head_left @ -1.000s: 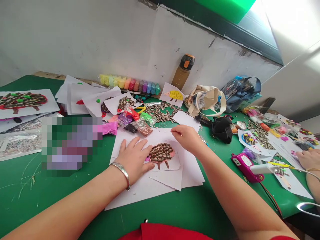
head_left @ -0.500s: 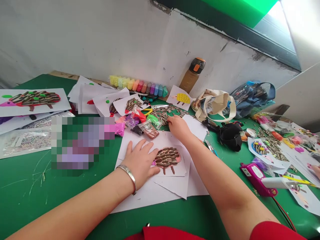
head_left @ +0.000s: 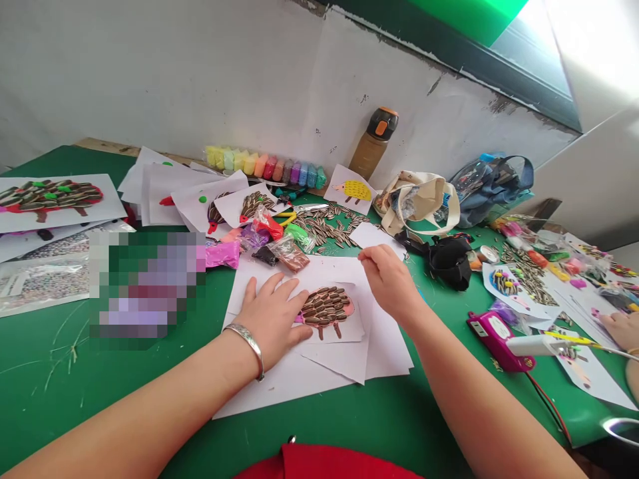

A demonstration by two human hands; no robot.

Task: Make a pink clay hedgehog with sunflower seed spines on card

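My left hand [head_left: 272,318] lies flat on a white paper sheet [head_left: 259,293], its fingertips beside a hedgehog picture of striped sunflower seeds on pink clay [head_left: 327,309]. A silver bangle [head_left: 247,346] circles that wrist. My right hand [head_left: 389,283] hovers just above the paper at the hedgehog's upper right, its fingertips drawn together. Whether they pinch anything is hidden. A loose heap of sunflower seeds [head_left: 324,226] lies beyond that hand, on the green table [head_left: 124,392].
Clay packets [head_left: 222,254], several seed pictures, a water bottle [head_left: 373,143], a canvas tote bag [head_left: 417,199] and a black pouch [head_left: 448,263] crowd the far side. At right stand a magenta device [head_left: 494,339] and a white glue gun [head_left: 536,344]. A co-worker's hand [head_left: 619,329] rests at the right edge.
My right hand has drawn back from the seed heap towards the hedgehog paper and moved right. My left hand stays flat on the paper, and the view has shifted slightly.
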